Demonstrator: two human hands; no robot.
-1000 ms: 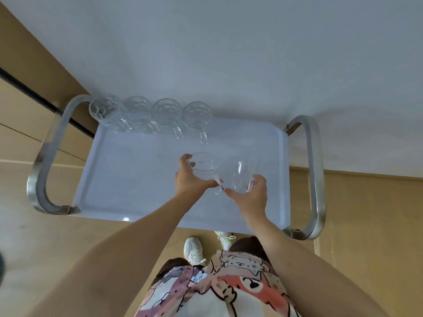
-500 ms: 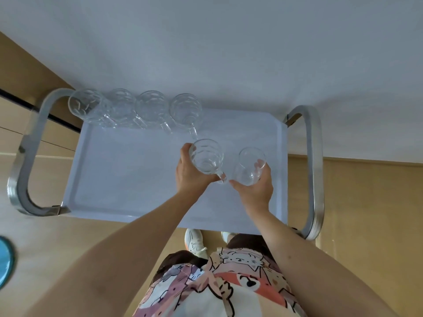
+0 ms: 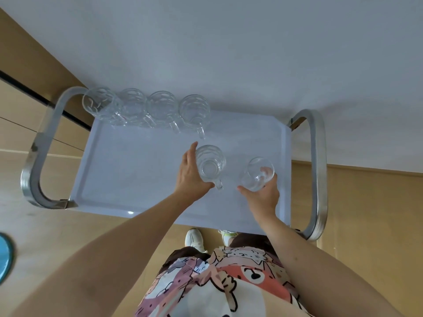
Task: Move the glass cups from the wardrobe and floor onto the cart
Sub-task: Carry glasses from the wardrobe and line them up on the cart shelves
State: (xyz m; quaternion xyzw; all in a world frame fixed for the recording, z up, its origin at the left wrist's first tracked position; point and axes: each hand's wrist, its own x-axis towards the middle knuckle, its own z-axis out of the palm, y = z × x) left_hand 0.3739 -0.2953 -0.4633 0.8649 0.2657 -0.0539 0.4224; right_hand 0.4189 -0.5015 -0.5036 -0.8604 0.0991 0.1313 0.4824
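Observation:
A cart with a pale blue tray top (image 3: 128,170) and steel side handles stands below me. Several clear glass cups with handles (image 3: 148,108) line its far edge. My left hand (image 3: 191,175) wraps the left side of a handled glass cup (image 3: 210,164), which sits upright near the tray's middle. To its right, my right hand (image 3: 263,195) holds a second glass cup (image 3: 257,173), tilted and just above or at the tray surface.
A white wall runs behind the cart. Steel handles (image 3: 318,179) flank the tray on both sides. The wooden floor (image 3: 34,225) lies below, with a blue round object (image 3: 4,257) at the far left edge. My shoes show under the tray's near edge.
Both hands have carried their cups farther onto the tray and apart from each other. The left cup has come down upright; the right cup has shifted right.

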